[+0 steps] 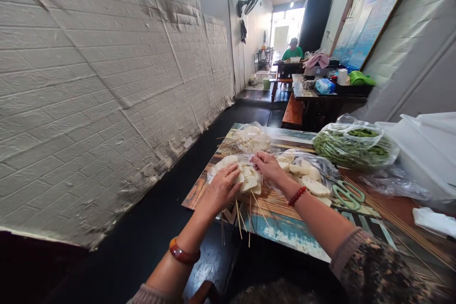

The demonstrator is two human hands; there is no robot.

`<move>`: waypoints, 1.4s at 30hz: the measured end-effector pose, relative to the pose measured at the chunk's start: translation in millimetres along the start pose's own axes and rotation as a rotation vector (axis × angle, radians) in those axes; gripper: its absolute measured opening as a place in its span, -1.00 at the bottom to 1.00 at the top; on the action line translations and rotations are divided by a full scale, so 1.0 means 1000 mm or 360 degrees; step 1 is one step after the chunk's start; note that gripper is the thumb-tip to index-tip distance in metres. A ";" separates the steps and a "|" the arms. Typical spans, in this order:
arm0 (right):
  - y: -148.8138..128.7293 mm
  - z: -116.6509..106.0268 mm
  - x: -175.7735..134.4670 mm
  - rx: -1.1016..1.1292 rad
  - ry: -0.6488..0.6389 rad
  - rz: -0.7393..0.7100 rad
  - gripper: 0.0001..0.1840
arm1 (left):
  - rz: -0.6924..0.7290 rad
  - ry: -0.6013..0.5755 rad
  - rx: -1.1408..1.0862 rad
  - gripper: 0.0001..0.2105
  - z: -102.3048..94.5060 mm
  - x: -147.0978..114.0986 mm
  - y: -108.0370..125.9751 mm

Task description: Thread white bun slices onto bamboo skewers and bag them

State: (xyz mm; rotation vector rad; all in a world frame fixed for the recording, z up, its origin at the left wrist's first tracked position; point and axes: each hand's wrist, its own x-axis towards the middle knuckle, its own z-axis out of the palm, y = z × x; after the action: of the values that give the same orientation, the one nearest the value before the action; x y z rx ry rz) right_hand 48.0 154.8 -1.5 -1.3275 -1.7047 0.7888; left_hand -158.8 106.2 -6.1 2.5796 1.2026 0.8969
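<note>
A bunch of skewered pale white slices (249,182), partly inside a clear plastic bag (213,170), lies near the table's left front edge. Thin bamboo sticks (250,225) poke out from it over the edge. My left hand (223,187) rests on top of the slices, fingers stretched over them. My right hand (267,165) is closed in a pinch at the bag's upper right edge; its fingertips are partly hidden. Right of it, loose white slices (315,186) lie in and around another clear bag (326,166). A bagged bunch of skewered slices (253,138) lies behind.
Green-handled scissors (349,194) and long bamboo skewers (409,232) lie to the right on the table (285,228). Beyond are a bag of green vegetables (356,147) and a white plastic bin (427,147). A person in green (293,52) sits far back. A brick-patterned wall (107,80) stands left.
</note>
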 end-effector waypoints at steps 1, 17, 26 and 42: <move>0.001 0.000 -0.002 0.0017 0.0007 -0.0002 -0.66 | -0.0030 0.0039 -0.0052 -0.67 0.000 0.000 0.000; 0.008 -0.033 -0.049 -0.0131 0.0040 0.0062 -0.77 | -0.0822 0.0533 -0.0233 -0.83 -0.008 -0.057 -0.010; 0.016 -0.021 -0.049 0.0231 -0.0092 0.0213 -0.74 | -0.1093 0.0654 -0.1650 -0.73 -0.043 -0.057 0.007; -0.011 -0.027 -0.022 -0.0028 -0.0172 0.0132 -0.73 | -0.0982 0.0843 -0.2329 -0.84 -0.068 -0.006 0.023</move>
State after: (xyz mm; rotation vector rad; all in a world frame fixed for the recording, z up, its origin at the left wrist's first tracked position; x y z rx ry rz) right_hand 68.9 131.0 15.6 -1.3971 -1.7530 0.9098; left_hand -186.9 79.3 54.6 0.8015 0.7629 1.4896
